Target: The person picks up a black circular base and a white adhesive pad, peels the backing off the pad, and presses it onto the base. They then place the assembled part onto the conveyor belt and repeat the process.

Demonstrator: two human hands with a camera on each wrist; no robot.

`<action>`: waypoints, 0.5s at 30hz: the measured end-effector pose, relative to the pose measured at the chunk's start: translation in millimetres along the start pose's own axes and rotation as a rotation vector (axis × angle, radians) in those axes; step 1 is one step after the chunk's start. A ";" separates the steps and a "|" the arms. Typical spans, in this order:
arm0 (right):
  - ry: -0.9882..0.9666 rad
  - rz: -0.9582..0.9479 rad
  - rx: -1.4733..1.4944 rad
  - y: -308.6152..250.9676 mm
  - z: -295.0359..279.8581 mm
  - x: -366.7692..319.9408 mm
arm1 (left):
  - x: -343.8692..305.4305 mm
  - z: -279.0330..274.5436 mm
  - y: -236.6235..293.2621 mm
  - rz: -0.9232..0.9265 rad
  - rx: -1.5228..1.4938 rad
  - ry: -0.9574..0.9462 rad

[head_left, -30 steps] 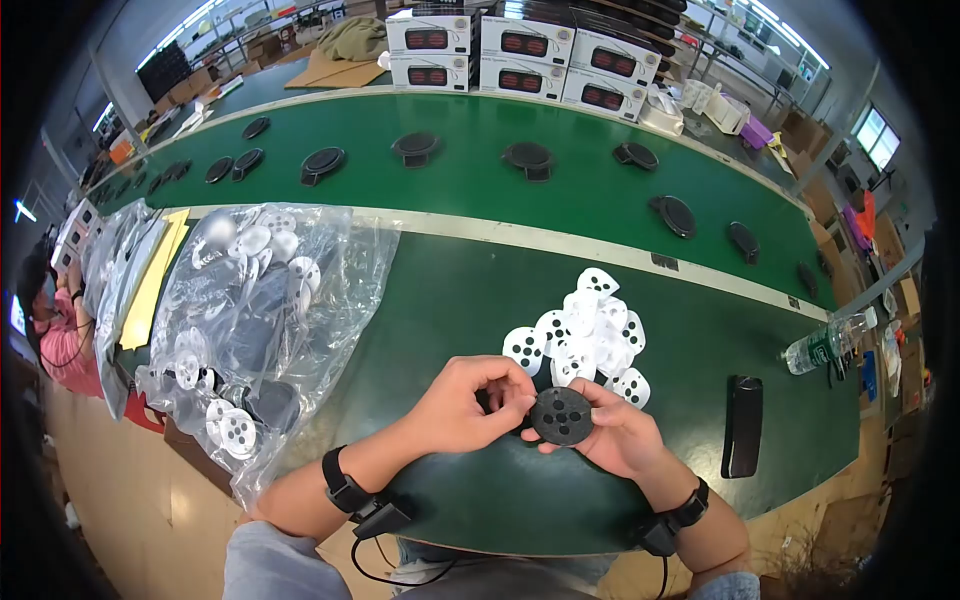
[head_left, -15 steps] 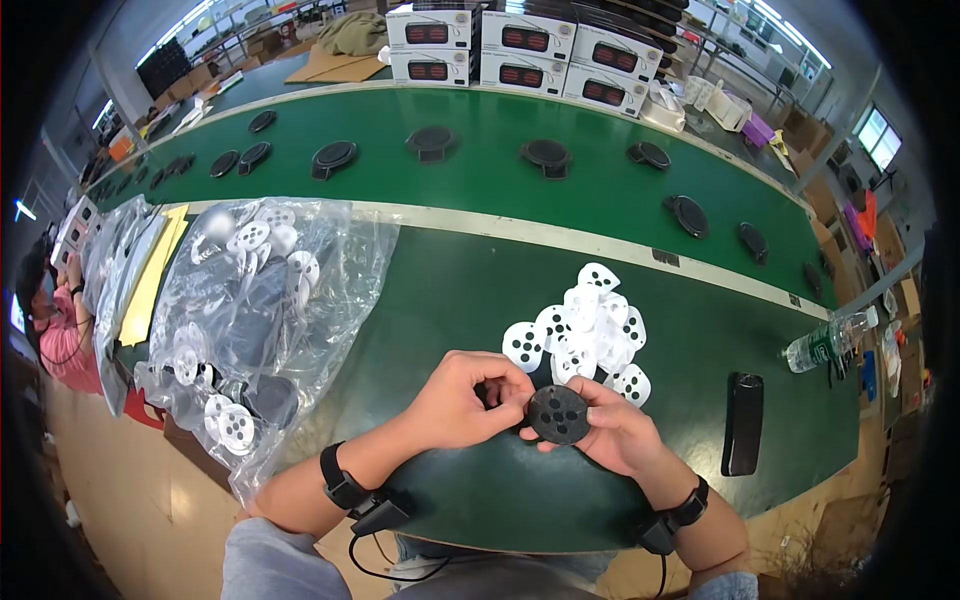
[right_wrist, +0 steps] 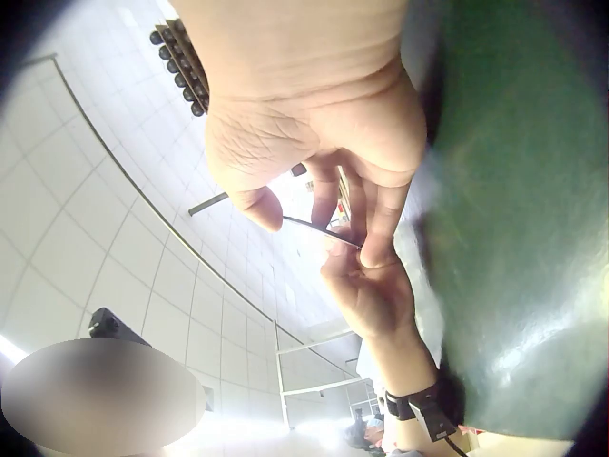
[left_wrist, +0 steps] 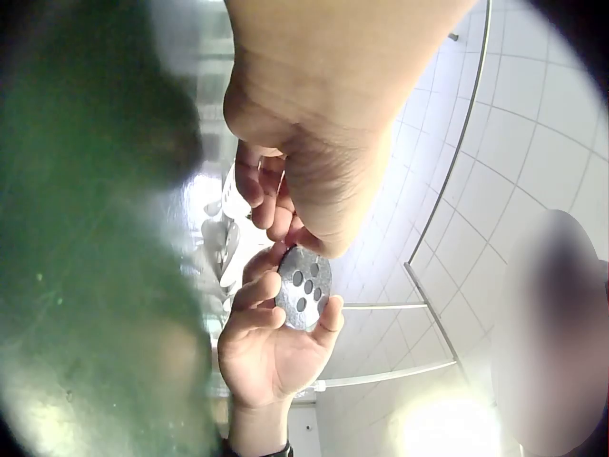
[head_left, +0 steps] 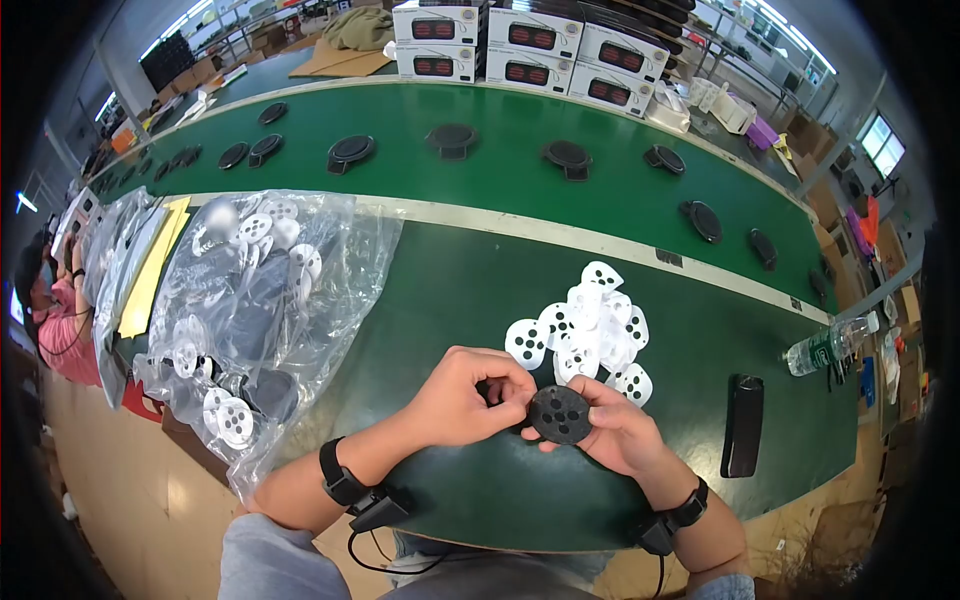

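A round black disc with several dark round holes is held between both hands over the green table. My right hand grips its right side, thumb on the near face and fingers behind; the right wrist view shows the thin disc edge-on. At the opposite edge, my left hand pinches with thumb and index finger, the other fingers curled. In the left wrist view these left fingertips meet the rim of the disc. Just beyond the hands lies a pile of white die-cut pieces with black dots.
A clear plastic bag of similar pieces lies at left, beside yellow sheets. A black phone-like slab and a water bottle are at right. Across a pale rail, black round parts sit on a green belt, with boxes behind.
The black round parts on the belt have shifted to the right. Both hands keep nearly the same hold on the disc, and the head view has tilted slightly.
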State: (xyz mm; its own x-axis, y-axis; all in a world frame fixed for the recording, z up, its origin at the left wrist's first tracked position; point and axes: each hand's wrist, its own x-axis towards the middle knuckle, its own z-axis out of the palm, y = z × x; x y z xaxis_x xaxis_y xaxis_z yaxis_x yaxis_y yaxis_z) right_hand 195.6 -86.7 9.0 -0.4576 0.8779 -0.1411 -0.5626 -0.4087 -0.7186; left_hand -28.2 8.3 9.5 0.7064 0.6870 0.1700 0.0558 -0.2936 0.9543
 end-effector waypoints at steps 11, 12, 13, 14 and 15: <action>-0.015 -0.017 0.009 0.0 -1.1 1.8 | 0.0 -2.3 5.1 0.024 -0.011 -0.032; -0.016 -0.018 0.009 0.2 -1.1 1.7 | -0.7 -1.6 4.2 0.020 -0.013 -0.031; -0.015 -0.019 0.011 1.1 -1.2 1.2 | -1.0 -0.8 2.6 0.020 -0.014 -0.023; -0.016 -0.017 0.011 1.9 -1.6 0.9 | -1.1 0.3 0.9 0.019 -0.016 -0.017; -0.016 -0.017 0.012 2.0 -2.1 0.8 | -1.0 1.2 -0.1 0.019 -0.017 -0.012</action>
State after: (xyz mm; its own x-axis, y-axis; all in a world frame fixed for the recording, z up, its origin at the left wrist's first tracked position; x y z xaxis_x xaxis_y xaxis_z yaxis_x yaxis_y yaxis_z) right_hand 195.5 -86.3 6.1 -0.4593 0.8804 -0.1181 -0.5784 -0.3973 -0.7125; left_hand -28.1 6.8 9.0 0.7157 0.6734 0.1852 0.0305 -0.2951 0.9550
